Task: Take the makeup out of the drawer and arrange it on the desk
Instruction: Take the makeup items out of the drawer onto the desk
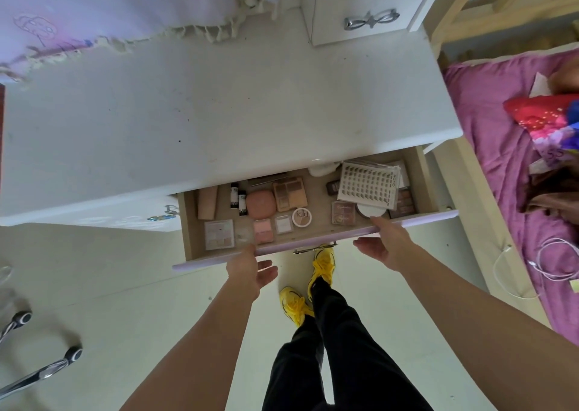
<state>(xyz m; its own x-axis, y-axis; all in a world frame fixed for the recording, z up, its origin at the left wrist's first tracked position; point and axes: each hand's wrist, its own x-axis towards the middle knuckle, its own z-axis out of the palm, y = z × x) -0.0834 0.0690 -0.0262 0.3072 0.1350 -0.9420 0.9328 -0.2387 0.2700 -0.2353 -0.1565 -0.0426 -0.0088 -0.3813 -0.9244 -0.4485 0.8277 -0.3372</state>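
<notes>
The drawer (313,240) with a lilac front stands pulled out from under the white desk top (219,106). Inside lie several makeup items: a round peach compact (260,204), eyeshadow palettes (289,193), a pale palette (219,234), a pink blush (262,230), a round pot (301,216), two small tubes (238,199), a lash tray (368,186) and a beige tube (207,203). My left hand (247,269) holds the drawer front at its left part, thumb on the top edge. My right hand (387,244) holds the front further right, thumb over the edge.
A fringed lilac cloth (94,9) covers the desk's back left. A small white drawer unit (366,6) stands at the back right. A bed with a purple sheet (501,160) lies right. Chair legs (40,370) are on the floor at left. My yellow shoes (322,266) are under the drawer.
</notes>
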